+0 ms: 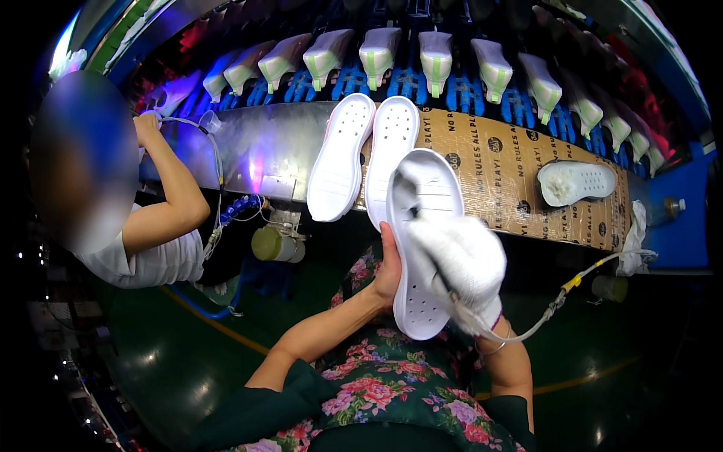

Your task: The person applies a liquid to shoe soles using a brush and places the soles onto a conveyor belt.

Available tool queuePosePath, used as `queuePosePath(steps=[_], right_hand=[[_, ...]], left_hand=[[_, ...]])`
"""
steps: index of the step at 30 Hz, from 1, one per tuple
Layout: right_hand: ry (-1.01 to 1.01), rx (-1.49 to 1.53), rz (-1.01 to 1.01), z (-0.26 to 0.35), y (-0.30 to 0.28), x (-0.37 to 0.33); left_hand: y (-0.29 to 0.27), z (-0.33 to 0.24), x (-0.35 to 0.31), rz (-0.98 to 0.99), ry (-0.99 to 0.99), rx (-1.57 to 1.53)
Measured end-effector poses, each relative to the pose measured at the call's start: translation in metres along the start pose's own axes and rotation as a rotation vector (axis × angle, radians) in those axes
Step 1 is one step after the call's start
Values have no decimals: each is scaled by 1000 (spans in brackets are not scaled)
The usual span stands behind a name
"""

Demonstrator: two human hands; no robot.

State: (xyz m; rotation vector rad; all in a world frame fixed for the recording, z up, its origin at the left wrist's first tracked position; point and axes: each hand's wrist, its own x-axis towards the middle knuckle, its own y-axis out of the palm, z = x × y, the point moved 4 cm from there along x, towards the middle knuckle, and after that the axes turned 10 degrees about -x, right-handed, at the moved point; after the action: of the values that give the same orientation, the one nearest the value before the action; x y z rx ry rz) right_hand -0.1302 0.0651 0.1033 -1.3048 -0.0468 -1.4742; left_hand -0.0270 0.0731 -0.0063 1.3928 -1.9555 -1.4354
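Observation:
My left hand grips a white shoe sole by its left side, tilted up in front of my body with its raised rim and holed inner face showing. My right hand, in a white glove blurred by motion, is closed on a thin hose-fed tool whose dark tip is over the inside of the sole. The tool's kind is unclear. Just beyond, a white sole and a second white sole lie side by side, the second partly covered by the held one.
Printed cardboard covers part of the metal bench. A white sole with a whitish clump lies on the right. Shoe uppers hang in a row behind. A pale hose trails rightward. A co-worker's arm is at left.

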Motion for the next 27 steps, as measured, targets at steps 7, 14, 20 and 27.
queuePosePath(steps=[7, 14, 20, 27], right_hand=[[192, 183, -143, -22, -9, -2], [132, 411, 59, -5, 2, -7], [15, 72, -7, -8, -1, -14], [164, 328, -28, -16, -7, -6]], left_hand=[[-6, -10, 6, 350, 11, -269], [-37, -19, 16, 508, 42, -460], [-26, -37, 27, 266, 65, -195], [-16, -51, 35, 212, 110, -386]])
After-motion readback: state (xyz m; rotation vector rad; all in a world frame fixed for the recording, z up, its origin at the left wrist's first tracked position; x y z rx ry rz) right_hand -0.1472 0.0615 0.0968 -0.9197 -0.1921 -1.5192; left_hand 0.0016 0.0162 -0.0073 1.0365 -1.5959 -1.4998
